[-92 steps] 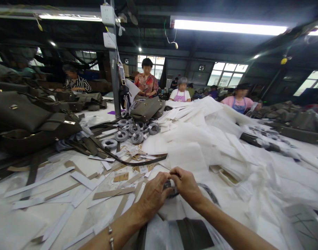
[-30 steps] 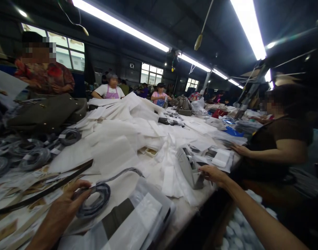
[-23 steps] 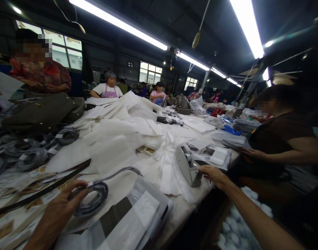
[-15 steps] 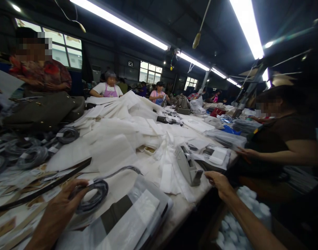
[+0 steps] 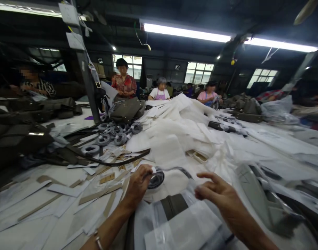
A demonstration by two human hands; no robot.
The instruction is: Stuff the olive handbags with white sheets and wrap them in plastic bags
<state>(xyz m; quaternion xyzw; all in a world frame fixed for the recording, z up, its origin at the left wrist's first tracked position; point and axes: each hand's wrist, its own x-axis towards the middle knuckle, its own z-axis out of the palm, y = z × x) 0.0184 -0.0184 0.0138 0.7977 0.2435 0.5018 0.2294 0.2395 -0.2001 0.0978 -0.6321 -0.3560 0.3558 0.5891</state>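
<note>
My left hand (image 5: pixel 139 182) is closed on the edge of a coiled, plastic-wrapped strap (image 5: pixel 157 180), with a small white piece showing at the fingertips. To the right of the coil is my right hand (image 5: pixel 218 192), its index finger stretched out and apart from the thumb. No object shows clearly between those fingers. Below both hands lies a flat bundle in clear plastic and white sheeting (image 5: pixel 185 222), a dark olive piece (image 5: pixel 173 206) showing through. A grey tape dispenser (image 5: pixel 263 198) stands to the right of my right hand.
White foam sheets (image 5: pixel 171 133) are heaped mid-table. More coiled straps (image 5: pixel 119 138), a long dark strap (image 5: pixel 127 160) and paper strips (image 5: pixel 65 189) lie left. Olive bags (image 5: pixel 127 109) sit behind, near a metal post (image 5: pixel 87 76). Several co-workers (image 5: pixel 160 91) are across the table.
The view has swung left. My right hand has come away from the tape dispenser to near the coiled strap. My left hand still holds the coil.
</note>
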